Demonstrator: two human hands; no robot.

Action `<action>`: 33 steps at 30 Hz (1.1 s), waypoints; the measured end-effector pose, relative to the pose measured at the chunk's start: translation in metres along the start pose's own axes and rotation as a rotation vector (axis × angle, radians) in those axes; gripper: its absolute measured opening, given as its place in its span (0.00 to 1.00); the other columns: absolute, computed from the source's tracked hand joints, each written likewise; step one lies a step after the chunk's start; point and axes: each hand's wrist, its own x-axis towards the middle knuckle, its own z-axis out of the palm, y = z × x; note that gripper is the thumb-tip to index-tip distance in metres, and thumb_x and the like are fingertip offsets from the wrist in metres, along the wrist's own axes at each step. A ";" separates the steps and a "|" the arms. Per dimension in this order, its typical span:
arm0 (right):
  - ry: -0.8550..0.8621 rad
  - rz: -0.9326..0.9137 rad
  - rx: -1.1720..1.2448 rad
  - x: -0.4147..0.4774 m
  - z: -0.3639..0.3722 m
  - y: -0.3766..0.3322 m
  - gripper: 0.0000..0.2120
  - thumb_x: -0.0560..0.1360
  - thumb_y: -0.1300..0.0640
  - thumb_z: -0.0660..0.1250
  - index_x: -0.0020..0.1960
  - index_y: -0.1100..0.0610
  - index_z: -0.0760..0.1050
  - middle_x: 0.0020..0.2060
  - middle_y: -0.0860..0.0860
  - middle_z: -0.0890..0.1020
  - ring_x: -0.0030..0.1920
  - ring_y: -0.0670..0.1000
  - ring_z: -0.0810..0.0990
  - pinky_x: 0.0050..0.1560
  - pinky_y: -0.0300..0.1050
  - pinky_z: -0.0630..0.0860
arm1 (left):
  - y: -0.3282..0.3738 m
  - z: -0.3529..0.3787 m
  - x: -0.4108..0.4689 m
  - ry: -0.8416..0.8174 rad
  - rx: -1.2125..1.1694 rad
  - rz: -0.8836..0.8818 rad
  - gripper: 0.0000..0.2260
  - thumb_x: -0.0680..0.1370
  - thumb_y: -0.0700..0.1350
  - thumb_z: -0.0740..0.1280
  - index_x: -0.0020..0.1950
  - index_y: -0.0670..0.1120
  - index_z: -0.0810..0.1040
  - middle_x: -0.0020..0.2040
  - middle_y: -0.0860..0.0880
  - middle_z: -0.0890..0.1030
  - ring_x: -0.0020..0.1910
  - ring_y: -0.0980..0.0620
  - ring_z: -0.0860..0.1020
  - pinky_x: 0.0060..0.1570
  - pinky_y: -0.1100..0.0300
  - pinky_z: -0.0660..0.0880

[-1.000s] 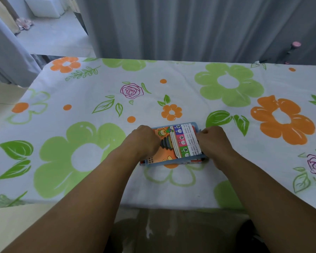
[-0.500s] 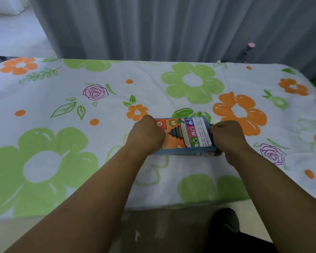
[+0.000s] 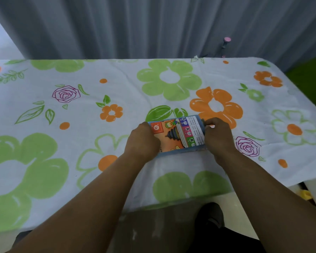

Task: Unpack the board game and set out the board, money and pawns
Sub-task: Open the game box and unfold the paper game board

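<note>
A small flat board game box (image 3: pixel 179 136), blue-edged with an orange cartoon cover and a white panel of coloured squares, lies closed on the floral tablecloth (image 3: pixel 80 110) near the table's front edge. My left hand (image 3: pixel 141 143) grips the box's left end with curled fingers. My right hand (image 3: pixel 218 138) grips its right end, thumb and fingertips curled at the far right corner. Board, money and pawns are not in sight.
The table is covered by a white cloth with green and orange flowers; its right edge drops off at the far right. A grey curtain (image 3: pixel 153 26) hangs behind. A dark stand with a pink cap (image 3: pixel 226 42) rises behind the back edge.
The view has swung to the right, so the box sits further right on the cloth. Both hands stay on the box's ends; the right thumb has come up at the far corner.
</note>
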 end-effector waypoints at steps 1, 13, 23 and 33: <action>-0.004 -0.008 -0.009 0.000 0.000 0.000 0.09 0.82 0.59 0.58 0.56 0.58 0.76 0.52 0.55 0.80 0.51 0.58 0.81 0.44 0.52 0.78 | -0.001 0.001 0.001 -0.001 0.002 -0.003 0.08 0.74 0.36 0.63 0.53 0.43 0.73 0.53 0.44 0.81 0.47 0.46 0.78 0.41 0.58 0.71; 0.018 -0.012 -0.058 -0.008 -0.002 -0.019 0.08 0.72 0.49 0.72 0.41 0.48 0.73 0.49 0.54 0.82 0.51 0.57 0.82 0.50 0.58 0.81 | -0.001 -0.001 -0.001 -0.016 0.029 0.030 0.06 0.75 0.36 0.62 0.50 0.45 0.72 0.53 0.45 0.81 0.45 0.47 0.77 0.41 0.58 0.72; -0.111 0.163 0.428 -0.018 -0.019 -0.055 0.07 0.77 0.62 0.70 0.43 0.58 0.73 0.41 0.59 0.85 0.35 0.54 0.83 0.29 0.43 0.77 | 0.004 -0.021 -0.012 0.008 -0.080 0.031 0.14 0.75 0.38 0.64 0.61 0.42 0.73 0.50 0.51 0.73 0.47 0.50 0.72 0.44 0.58 0.69; -0.223 0.129 0.457 -0.036 0.009 -0.082 0.07 0.77 0.59 0.71 0.44 0.62 0.76 0.41 0.59 0.86 0.38 0.56 0.86 0.37 0.53 0.85 | -0.010 -0.069 -0.020 0.160 -0.346 -0.030 0.08 0.70 0.41 0.67 0.47 0.40 0.78 0.44 0.43 0.83 0.40 0.45 0.80 0.39 0.52 0.77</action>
